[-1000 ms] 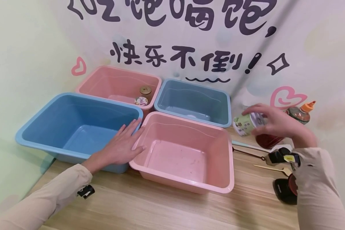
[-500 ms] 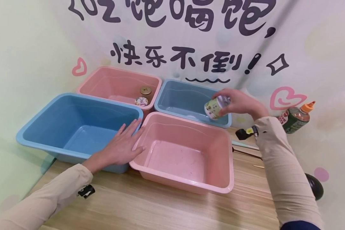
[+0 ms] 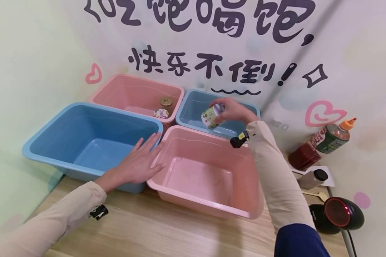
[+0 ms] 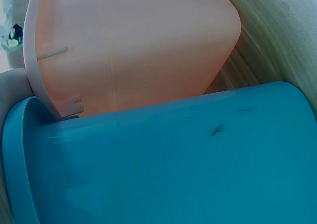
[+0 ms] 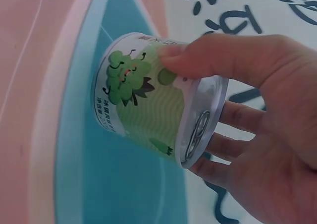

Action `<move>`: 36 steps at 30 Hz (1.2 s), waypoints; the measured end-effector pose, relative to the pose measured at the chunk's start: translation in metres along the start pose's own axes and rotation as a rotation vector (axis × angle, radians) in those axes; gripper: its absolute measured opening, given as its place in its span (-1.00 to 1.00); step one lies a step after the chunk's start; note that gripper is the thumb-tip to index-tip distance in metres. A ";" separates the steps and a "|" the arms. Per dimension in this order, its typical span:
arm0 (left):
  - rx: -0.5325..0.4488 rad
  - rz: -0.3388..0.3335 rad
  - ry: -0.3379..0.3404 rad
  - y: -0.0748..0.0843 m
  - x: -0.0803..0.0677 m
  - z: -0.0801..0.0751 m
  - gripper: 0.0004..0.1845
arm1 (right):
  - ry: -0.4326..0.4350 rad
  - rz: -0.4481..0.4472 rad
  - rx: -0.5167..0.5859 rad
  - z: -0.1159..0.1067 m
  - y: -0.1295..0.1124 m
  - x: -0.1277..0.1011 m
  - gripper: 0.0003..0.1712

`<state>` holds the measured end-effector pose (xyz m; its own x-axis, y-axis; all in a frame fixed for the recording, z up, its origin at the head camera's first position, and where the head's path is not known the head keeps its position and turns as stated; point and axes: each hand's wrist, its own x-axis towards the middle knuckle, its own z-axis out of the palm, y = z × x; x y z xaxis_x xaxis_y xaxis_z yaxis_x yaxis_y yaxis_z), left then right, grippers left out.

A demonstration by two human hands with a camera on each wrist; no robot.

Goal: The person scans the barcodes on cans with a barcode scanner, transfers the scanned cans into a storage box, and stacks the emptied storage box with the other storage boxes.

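Observation:
My right hand (image 3: 234,110) holds a green-and-white tin can (image 3: 209,116) tilted over the back blue bin (image 3: 256,107). In the right wrist view, the thumb lies on the label of the can (image 5: 143,97) and the other fingers curl behind its pull-tab end. My left hand (image 3: 137,163) rests with straight fingers across the touching rims of the front blue bin (image 3: 67,164) and the front pink bin (image 3: 206,205). Inside the back pink bin (image 3: 128,80) stand a gold-topped can (image 3: 166,101) and a can with a patterned white lid (image 3: 161,113).
On the right of the table are a red sauce bottle (image 3: 321,144) with an orange nozzle, a small black-capped bottle (image 3: 312,179), a gold spoon (image 3: 320,195) and a black device (image 3: 341,213) with a red ring. A lettered wall (image 3: 193,35) stands close behind the bins.
The right hand has carried the can leftward from the table's right side to over the back blue bin. My left hand has stayed on the rims.

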<state>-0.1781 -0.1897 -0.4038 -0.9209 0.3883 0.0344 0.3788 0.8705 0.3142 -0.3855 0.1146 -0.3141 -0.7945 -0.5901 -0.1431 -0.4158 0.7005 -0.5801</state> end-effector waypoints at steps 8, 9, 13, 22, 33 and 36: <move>0.001 0.011 0.008 0.001 0.001 -0.002 -0.20 | -0.038 0.032 0.019 0.023 0.001 0.031 -0.35; 0.000 0.013 0.009 0.002 0.001 -0.002 -0.20 | -0.041 0.036 0.018 0.025 0.001 0.033 -0.35; -0.011 0.013 0.015 0.003 0.002 -0.002 -0.22 | -0.060 0.039 0.030 0.033 -0.001 0.039 -0.36; 0.007 0.010 0.003 0.006 0.002 -0.011 -0.25 | -0.075 0.058 0.032 0.046 -0.002 0.049 -0.36; 0.070 -0.035 -0.042 0.000 0.031 -0.028 -0.20 | -0.114 0.075 0.035 0.058 0.000 0.057 -0.41; 0.068 -0.050 -0.065 -0.006 0.036 -0.028 -0.20 | -0.116 0.069 0.030 0.060 -0.001 0.060 -0.40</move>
<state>-0.2157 -0.1890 -0.3777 -0.9318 0.3604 -0.0422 0.3396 0.9070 0.2492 -0.4062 0.0547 -0.3703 -0.7640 -0.5841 -0.2741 -0.3470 0.7301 -0.5887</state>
